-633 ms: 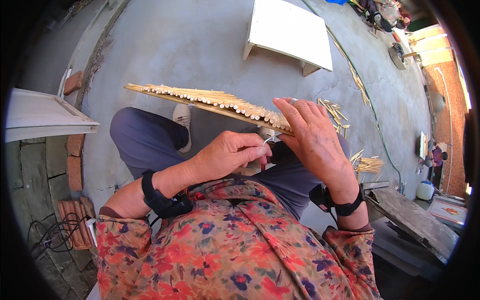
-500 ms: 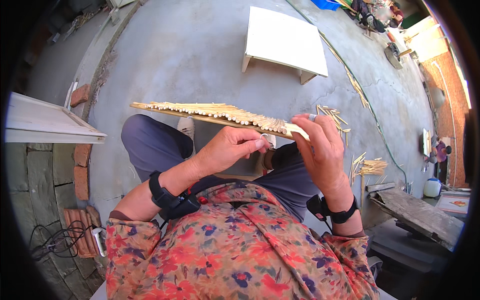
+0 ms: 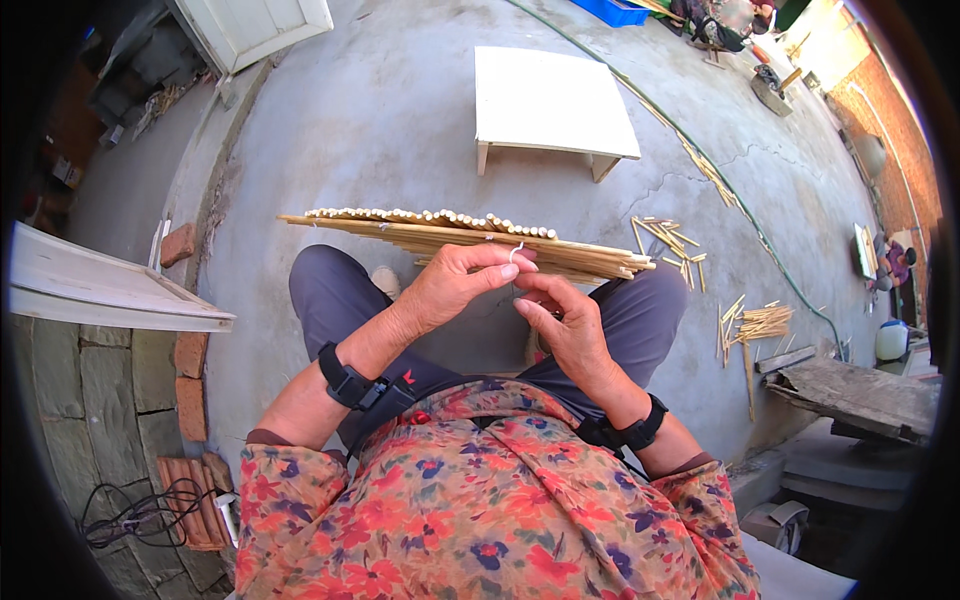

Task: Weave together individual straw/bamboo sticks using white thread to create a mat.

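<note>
A mat of pale sticks [image 3: 390, 229] lies crosswise over my bent knees, with a row of white stick ends along its upper side. Just below the mat, toward its right half, my left hand [image 3: 465, 285] pinches a thin white cord [image 3: 512, 253], which loops up at the mat's edge. My right hand [image 3: 565, 330] is beneath and right of the left, its fingers curled close to the cord; what they hold is hidden.
A white low table [image 3: 555, 95] stands ahead. Loose sticks [image 3: 765, 320] lie at right beside a hose [image 3: 810, 300] and boards [image 3: 850, 395]. A blue crate [image 3: 610, 12] and a co-worker [image 3: 725, 22] are at back right. Bricks [image 3: 190, 355] and a white panel [image 3: 120, 285] border my left.
My right hand has let go of the mat's right end and moved down and left beside my left hand. The mat has tipped, showing more of its long sticks. The view has shifted.
</note>
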{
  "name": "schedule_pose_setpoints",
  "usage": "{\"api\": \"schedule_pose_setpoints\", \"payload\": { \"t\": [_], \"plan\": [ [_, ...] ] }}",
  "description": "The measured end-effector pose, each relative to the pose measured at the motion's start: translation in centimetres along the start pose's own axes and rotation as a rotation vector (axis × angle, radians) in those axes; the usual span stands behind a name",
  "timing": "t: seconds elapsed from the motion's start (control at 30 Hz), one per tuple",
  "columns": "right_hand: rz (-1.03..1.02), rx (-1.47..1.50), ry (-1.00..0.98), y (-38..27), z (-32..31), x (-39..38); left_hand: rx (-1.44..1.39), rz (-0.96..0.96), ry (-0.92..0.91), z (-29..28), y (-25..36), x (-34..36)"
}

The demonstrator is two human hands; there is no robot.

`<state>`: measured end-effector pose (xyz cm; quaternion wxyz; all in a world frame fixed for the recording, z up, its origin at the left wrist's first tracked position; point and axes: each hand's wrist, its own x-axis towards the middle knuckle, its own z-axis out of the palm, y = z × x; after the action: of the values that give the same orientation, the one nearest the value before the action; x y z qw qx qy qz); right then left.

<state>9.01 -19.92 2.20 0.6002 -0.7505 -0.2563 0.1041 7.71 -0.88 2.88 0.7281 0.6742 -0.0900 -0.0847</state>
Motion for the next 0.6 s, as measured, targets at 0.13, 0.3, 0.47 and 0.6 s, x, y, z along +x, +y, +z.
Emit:
{"api": "schedule_pose_setpoints", "payload": {
  "t": [0.13, 0.3, 0.47, 0.6],
  "plan": [
    [0.105, 0.269, -0.001, 0.7, 0.7, 0.5, -0.046, 0.014, -0.051, -0.2, -0.2, 0.1],
    [0.228, 0.357, -0.077, 0.7, 0.5, 0.9, -0.071, -0.031, -0.055, -0.5, 0.0, 0.2],
    [0.163, 0.083, -0.107, 0.3, -0.6, 0.0, -0.094, 0.005, 0.0, -0.5, -0.7, 0.1],
    [-0.232, -0.418, -0.036, -1.4, -1.6, -0.4, -0.06, 0.008, 0.067, -0.1, -0.7, 0.6]
  ]
}}
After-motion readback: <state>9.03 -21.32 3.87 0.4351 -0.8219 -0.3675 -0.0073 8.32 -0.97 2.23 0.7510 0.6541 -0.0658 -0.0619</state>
